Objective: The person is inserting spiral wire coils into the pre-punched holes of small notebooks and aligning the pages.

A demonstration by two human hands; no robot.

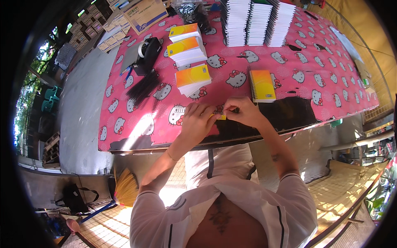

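My left hand (197, 122) is closed on a small yellow-covered notepad (221, 117) at the table's near edge, and covers most of it. The fingers of my right hand (245, 111) are pinched together at the notepad's right end; what lies between them is too small to make out. Just beyond my right hand lies a spiral notebook (262, 84) with an orange and yellow cover. Past my left hand sits a fanned pile of unbound pads (193, 77) with similar covers. Several black spiral coils (142, 87) lie to the left of that pile.
Two more pad piles (187, 48) stand farther back. A black tape dispenser (149, 53) is at the left. Tall stacks of spiral notebooks (235, 25), a bag of black coils (191, 12) and a cardboard box (144, 15) line the far side. The pink tablecloth (285, 76) is torn near me.
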